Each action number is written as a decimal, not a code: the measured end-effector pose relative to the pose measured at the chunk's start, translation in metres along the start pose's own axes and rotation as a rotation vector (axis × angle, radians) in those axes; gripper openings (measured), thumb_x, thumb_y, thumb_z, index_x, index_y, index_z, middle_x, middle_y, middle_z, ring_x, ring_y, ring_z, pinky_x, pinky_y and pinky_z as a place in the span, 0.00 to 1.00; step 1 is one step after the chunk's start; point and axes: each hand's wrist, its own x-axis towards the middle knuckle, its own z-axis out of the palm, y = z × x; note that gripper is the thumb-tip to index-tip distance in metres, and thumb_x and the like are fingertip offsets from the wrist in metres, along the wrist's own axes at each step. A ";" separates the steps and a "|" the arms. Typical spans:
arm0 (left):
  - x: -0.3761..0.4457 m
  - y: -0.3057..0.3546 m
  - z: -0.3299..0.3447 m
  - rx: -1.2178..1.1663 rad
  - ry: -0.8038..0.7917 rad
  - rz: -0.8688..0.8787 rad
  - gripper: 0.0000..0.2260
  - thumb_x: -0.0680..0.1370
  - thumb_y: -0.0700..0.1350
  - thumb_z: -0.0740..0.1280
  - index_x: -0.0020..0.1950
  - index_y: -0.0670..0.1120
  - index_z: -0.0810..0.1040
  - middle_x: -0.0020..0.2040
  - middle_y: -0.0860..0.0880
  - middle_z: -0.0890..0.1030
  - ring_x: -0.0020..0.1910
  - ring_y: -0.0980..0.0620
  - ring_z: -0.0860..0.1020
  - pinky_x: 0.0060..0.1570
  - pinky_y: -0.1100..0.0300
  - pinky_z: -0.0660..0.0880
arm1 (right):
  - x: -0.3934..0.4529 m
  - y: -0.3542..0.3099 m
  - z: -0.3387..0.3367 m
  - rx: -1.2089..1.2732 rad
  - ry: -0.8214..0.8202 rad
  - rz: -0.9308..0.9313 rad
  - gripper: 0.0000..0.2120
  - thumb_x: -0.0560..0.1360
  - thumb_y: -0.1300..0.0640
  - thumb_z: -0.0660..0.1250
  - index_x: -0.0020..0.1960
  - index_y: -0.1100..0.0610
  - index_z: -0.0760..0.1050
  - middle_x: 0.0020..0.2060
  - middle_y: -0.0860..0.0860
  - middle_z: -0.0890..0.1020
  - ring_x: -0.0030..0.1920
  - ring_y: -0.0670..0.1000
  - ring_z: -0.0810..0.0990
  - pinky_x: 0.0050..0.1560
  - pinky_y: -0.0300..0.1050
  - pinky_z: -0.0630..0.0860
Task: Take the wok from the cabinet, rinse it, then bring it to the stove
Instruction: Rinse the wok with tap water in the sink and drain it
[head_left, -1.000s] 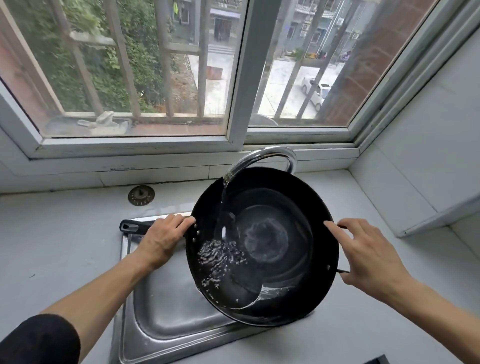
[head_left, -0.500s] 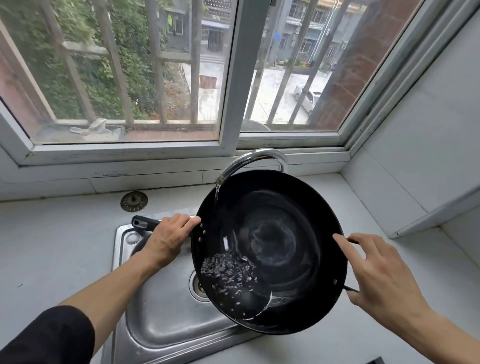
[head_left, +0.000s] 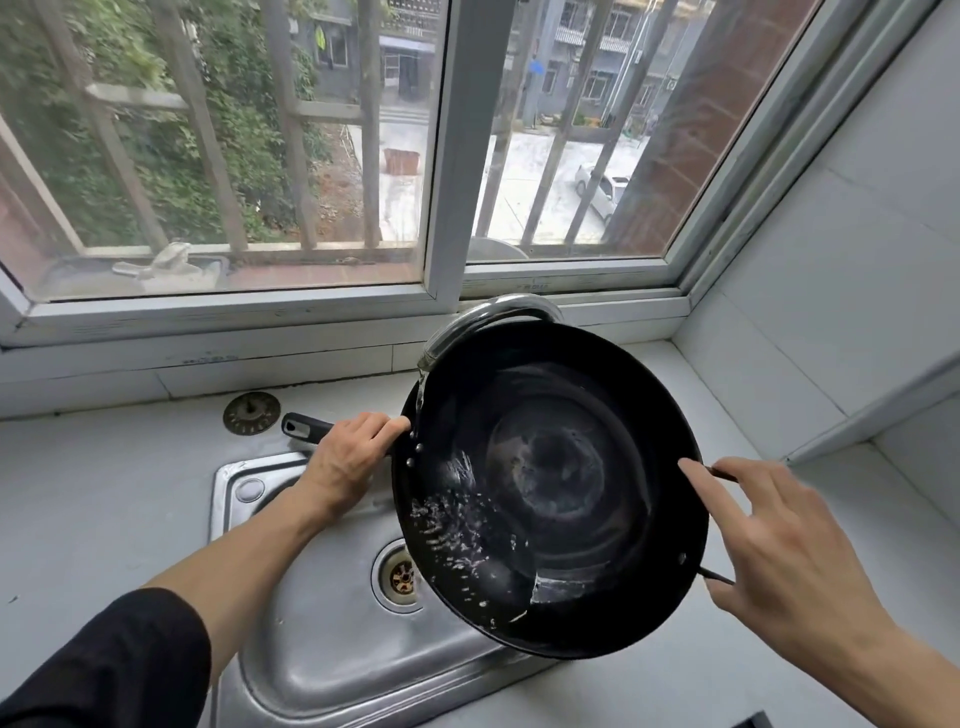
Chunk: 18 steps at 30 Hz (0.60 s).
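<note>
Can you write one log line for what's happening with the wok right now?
step: rinsing | wok: tilted over sink | faucet: running | left hand: grips handle | right hand: at rim, grip unclear

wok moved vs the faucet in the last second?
Yes. The wok has slid right under the faucet: the stream landed inside the bowl earlier, and now it hits the left rim.
</note>
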 end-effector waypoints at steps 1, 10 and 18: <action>0.002 -0.001 0.001 0.002 0.004 0.003 0.29 0.65 0.27 0.68 0.62 0.46 0.69 0.47 0.47 0.75 0.41 0.46 0.73 0.36 0.53 0.73 | 0.002 0.000 0.000 -0.002 0.000 0.000 0.52 0.44 0.62 0.82 0.68 0.59 0.72 0.55 0.57 0.74 0.53 0.61 0.74 0.46 0.55 0.75; 0.008 -0.004 0.009 -0.010 0.033 0.028 0.30 0.63 0.27 0.69 0.62 0.46 0.70 0.45 0.46 0.75 0.40 0.45 0.72 0.36 0.52 0.73 | 0.000 -0.005 -0.001 0.006 0.010 -0.014 0.51 0.45 0.61 0.82 0.68 0.59 0.72 0.55 0.58 0.75 0.54 0.62 0.74 0.48 0.56 0.76; 0.009 -0.011 0.002 0.005 0.011 0.029 0.31 0.63 0.26 0.68 0.62 0.46 0.69 0.45 0.46 0.75 0.42 0.44 0.73 0.37 0.51 0.74 | -0.001 -0.015 0.006 0.027 0.030 0.000 0.50 0.46 0.62 0.81 0.68 0.59 0.72 0.55 0.58 0.75 0.53 0.61 0.73 0.48 0.56 0.75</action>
